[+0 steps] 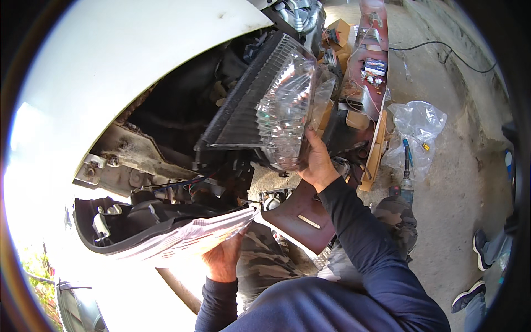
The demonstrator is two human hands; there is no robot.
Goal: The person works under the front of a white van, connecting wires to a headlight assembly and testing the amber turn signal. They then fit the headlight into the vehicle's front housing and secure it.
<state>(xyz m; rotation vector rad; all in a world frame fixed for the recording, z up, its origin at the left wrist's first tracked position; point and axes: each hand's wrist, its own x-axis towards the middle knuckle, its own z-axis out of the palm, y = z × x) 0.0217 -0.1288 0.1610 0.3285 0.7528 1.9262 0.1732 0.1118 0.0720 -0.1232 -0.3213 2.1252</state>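
Note:
My left hand (223,259) is closed under the edge of a headlight (166,239), its clear lens turned toward me and its black open housing with a metal bracket facing up. Part of my left fingers is hidden beneath the lens. Higher up, my right hand (318,161) grips the lower right edge of a second headlight (282,105), thumb in front and the other fingers mostly hidden behind. This second one has a ribbed clear lens and a dark frame, and it is tilted in front of the dark opening in the white car body (138,61).
Rusty metal and wires (191,181) show in the opening. A dark red bumper (368,61) lies to the right with small boxes and parts on it. A power tool (406,185) and a clear plastic bag (417,130) lie on the concrete. Another person's shoes (470,296) are at far right.

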